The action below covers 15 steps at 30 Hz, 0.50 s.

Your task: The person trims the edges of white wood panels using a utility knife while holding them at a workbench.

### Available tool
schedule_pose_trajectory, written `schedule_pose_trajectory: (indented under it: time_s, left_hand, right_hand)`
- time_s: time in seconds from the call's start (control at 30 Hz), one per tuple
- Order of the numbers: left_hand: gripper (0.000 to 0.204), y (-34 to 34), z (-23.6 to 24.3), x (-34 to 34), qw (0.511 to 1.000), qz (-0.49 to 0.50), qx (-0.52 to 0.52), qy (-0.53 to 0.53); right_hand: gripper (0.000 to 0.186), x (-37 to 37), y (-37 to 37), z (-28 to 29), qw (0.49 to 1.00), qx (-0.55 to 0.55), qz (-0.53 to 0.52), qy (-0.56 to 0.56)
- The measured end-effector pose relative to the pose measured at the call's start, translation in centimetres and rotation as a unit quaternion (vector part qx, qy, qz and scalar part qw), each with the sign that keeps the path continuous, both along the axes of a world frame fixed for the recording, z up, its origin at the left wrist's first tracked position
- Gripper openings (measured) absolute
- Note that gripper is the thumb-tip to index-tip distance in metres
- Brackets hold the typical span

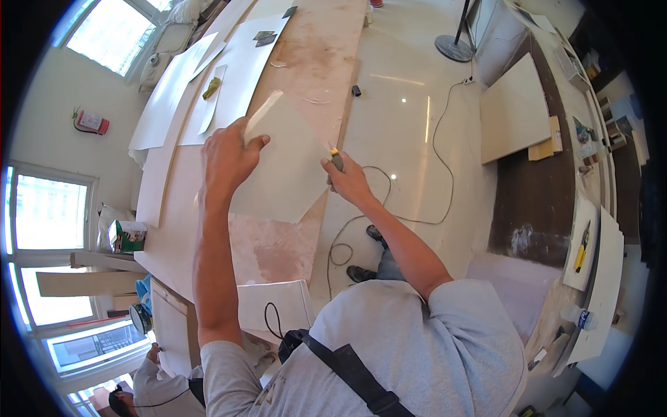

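My left hand (pixel 233 156) grips the left edge of an off-white board (pixel 278 167) over the wooden worktable (pixel 278 254), with my thumb on its face. The board has a lighter strip along its upper left edge. My right hand (pixel 347 177) is closed around a grey-and-yellow knife-like tool (pixel 337 158) at the board's right edge; its tip is too small to make out. Beyond the board, white sheets (pixel 233 69), a long pale strip (pixel 167 194) and a small olive-green item (pixel 212 88) lie on the table.
Cables (pixel 448 167) run across the floor (pixel 396 125). A round-based stand (pixel 455 48) and a leaning panel (pixel 514 111) are at right, near a cluttered ledge with a yellow cutter (pixel 582 247). Another person (pixel 163 389) works at lower left. A tin (pixel 127 236) sits by the windows.
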<state>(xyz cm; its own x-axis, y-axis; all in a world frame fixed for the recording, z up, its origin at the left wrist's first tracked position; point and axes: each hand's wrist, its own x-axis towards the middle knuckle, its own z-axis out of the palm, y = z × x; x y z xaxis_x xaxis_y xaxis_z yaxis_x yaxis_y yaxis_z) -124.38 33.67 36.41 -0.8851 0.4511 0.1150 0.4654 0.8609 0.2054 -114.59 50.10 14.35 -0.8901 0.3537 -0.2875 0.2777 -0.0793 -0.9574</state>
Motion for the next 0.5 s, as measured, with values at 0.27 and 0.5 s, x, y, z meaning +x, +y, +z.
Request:
schedule_pose_trajectory:
  time_s: [0.27, 0.5]
  left_hand:
    - [0.051, 1.9, -0.5, -0.2, 0.999, 0.002, -0.038, 0.024]
    - [0.052, 2.1, -1.5, -0.5, 0.996, 0.002, -0.065, 0.066]
  right_hand:
    - [0.038, -2.5, -0.2, 2.5, 1.0, -0.01, 0.012, -0.002]
    - [0.033, -3.4, 0.5, 0.0, 0.992, 0.127, 0.02, 0.011]
